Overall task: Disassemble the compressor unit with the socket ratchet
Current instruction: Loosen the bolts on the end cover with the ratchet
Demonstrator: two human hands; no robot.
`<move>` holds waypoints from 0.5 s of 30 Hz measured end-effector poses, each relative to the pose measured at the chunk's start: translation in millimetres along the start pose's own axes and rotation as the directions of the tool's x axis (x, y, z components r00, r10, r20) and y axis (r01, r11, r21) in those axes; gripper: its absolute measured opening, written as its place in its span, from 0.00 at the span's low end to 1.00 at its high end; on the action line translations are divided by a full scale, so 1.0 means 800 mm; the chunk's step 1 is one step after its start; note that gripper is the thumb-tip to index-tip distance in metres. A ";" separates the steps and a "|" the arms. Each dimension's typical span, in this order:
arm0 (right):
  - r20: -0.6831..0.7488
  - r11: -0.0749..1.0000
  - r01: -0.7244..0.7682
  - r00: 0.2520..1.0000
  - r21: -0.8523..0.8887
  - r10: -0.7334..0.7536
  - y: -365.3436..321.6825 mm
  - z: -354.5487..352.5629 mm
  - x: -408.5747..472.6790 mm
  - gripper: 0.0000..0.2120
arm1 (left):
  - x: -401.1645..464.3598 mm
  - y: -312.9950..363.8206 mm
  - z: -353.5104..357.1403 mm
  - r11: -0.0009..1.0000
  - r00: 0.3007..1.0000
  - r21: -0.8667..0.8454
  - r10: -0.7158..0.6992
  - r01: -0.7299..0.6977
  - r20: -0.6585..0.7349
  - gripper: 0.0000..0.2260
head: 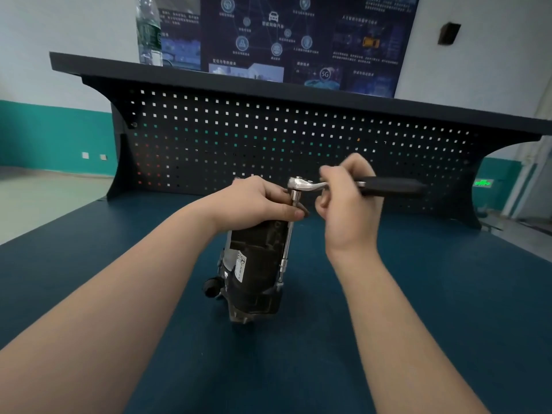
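A dark cylindrical compressor unit (255,270) stands upright on the blue bench top (119,294). My left hand (257,201) grips its top end, thumb lying against the ratchet's extension. The socket ratchet (301,184) has a chrome head and a black handle pointing right. Its long extension bar (287,243) runs down the compressor's right side to a socket near the lower flange. My right hand (348,204) holds the ratchet handle close to the head, fingers curled around it.
A black pegboard back panel (268,138) with a shelf on top rises behind the bench. A plastic water bottle (148,31) stands on that shelf at the left. A dark poster hangs on the wall behind.
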State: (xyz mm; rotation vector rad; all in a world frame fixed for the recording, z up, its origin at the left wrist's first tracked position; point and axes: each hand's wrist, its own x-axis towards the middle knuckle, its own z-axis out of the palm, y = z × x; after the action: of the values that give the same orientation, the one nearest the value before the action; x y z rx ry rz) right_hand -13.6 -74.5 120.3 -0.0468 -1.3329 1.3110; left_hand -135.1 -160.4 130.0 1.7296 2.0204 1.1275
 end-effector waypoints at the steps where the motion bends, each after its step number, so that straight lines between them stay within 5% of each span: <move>1: 0.019 0.970 -0.167 0.986 0.178 0.166 0.004 -0.008 0.008 0.20 | 0.001 -0.001 0.001 1.000 1.000 -0.025 -0.003 0.003 -0.010 0.13; 3: 0.155 0.746 -0.486 0.869 0.456 0.471 0.014 -0.018 0.019 0.16 | 0.002 -0.002 0.002 0.999 0.999 -0.046 0.022 -0.024 -0.042 0.13; 5: 0.254 0.550 -0.611 0.767 0.569 0.590 0.022 -0.021 0.023 0.13 | 0.004 -0.005 0.000 0.997 0.999 -0.061 0.041 -0.043 -0.036 0.13; 7: 0.220 0.579 -0.586 0.785 0.567 0.580 0.024 -0.017 0.025 0.15 | 0.005 -0.007 0.000 0.997 0.998 -0.056 0.049 -0.050 -0.027 0.16; 9: 0.084 0.787 -0.429 0.894 0.443 0.441 0.019 -0.009 0.020 0.17 | 0.007 -0.009 -0.001 0.997 0.998 -0.055 0.044 -0.046 -0.051 0.17; 11: -0.061 0.995 -0.058 0.996 0.077 0.063 0.011 -0.003 0.003 0.18 | 0.009 -0.011 0.000 0.998 0.998 -0.046 0.043 -0.045 -0.051 0.16; 13: 0.059 0.865 0.361 0.929 -0.349 -0.364 0.007 0.007 -0.023 0.17 | 0.011 -0.012 0.000 0.998 0.998 -0.027 0.048 -0.049 -0.042 0.08; 15: 0.220 0.627 0.555 0.818 -0.547 -0.532 0.004 0.017 -0.037 0.16 | 0.011 -0.014 -0.001 0.998 0.997 0.035 0.062 -0.060 -0.038 0.12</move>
State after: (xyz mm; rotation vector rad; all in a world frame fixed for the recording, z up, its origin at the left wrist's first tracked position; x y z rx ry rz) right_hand -16.7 -102.0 103.2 -0.0419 -1.5861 0.3412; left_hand -146.3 -152.5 125.5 1.8109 2.0336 1.1605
